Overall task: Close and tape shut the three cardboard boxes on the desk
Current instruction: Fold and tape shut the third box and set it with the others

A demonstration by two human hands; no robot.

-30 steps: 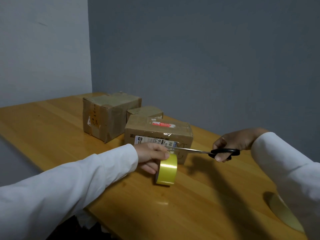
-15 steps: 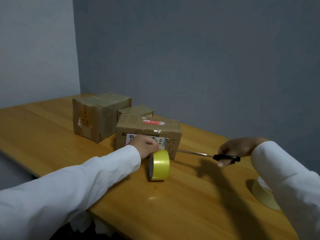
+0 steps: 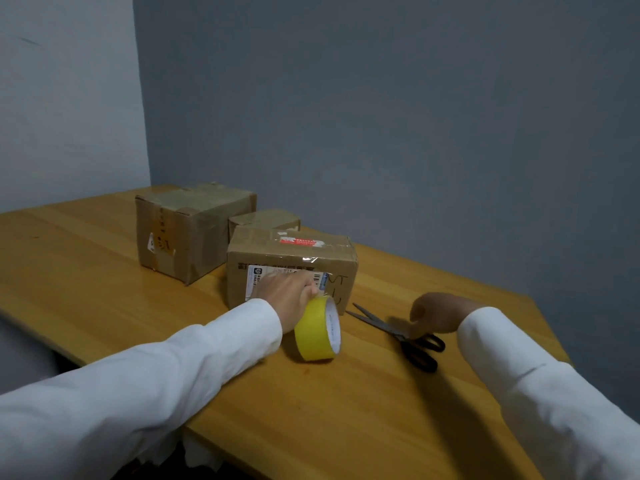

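Wooden desk carries three closed brown cardboard boxes: the large box at the back left, the labelled box nearest, the small box behind it. Left hand grips the yellow tape roll — roll on edge, just before the labelled box. Right hand, fingers curled loosely, hovers over the black-handled scissors — lying flat, blades apart.

Left hand curled, gripping; right hand loosely curled, blurred.
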